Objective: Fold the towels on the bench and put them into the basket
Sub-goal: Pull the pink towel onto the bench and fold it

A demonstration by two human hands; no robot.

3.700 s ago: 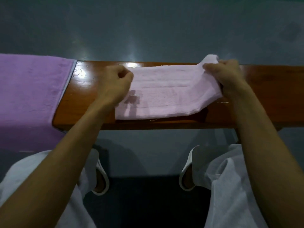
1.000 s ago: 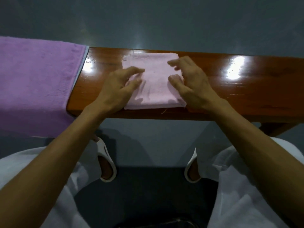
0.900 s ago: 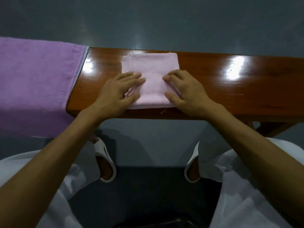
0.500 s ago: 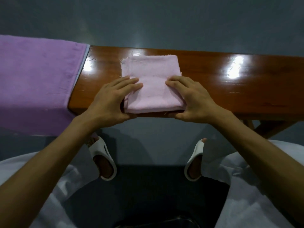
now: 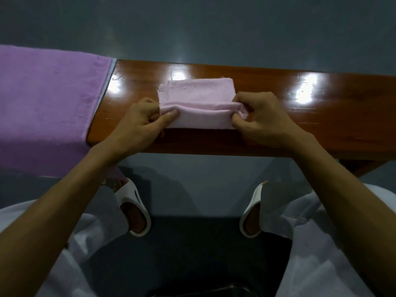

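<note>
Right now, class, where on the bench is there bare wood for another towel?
The bench is bare right of the right hand. A narrower strip lies between the purple towel and the left hand. Crowded middle: both hands pinch the pink towel.

Your left hand [image 5: 141, 123] pinches the left end of the folded pale pink cloth towel [image 5: 196, 91]. Your right hand [image 5: 263, 118] pinches its right end.

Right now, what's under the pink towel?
Only the wooden bench shows around the pink towel, which lies on it. The left hand and right hand pinch its near fold; the wood beneath and anything between layers is covered.
</note>
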